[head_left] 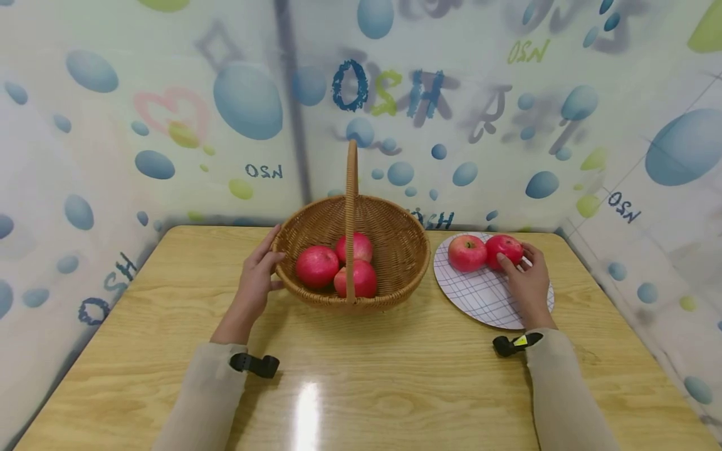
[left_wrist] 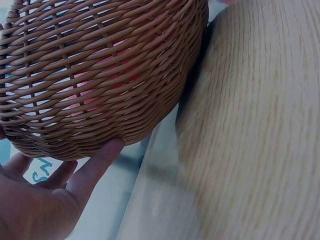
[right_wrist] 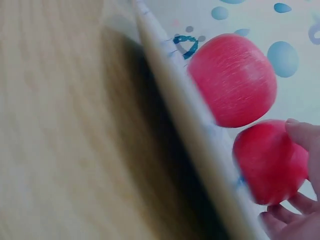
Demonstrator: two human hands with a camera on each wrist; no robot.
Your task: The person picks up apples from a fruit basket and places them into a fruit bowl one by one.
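Observation:
My left hand (head_left: 256, 279) holds the left side of a brown wicker basket (head_left: 395, 250), with fingers at its rim. The left wrist view shows the fingers (left_wrist: 95, 170) against the woven wall. Inside the basket lie three red apples, one at the left (head_left: 317, 267), one behind (head_left: 356, 248) and one in front (head_left: 361, 279), partly crossed by the upright handle (head_left: 352, 169). At the right, my right hand (head_left: 529, 279) grips a red apple (right_wrist: 270, 162) between thumb and fingers, over a round plate (head_left: 479, 297) with a blue grid. Another apple (right_wrist: 232, 80) sits on the plate beside it.
The wooden table (head_left: 366, 369) carries basket and plate near its back edge. A patterned curtain-like backdrop (head_left: 316, 125) stands right behind it and continues along both sides. The tall basket handle arches over the basket's middle.

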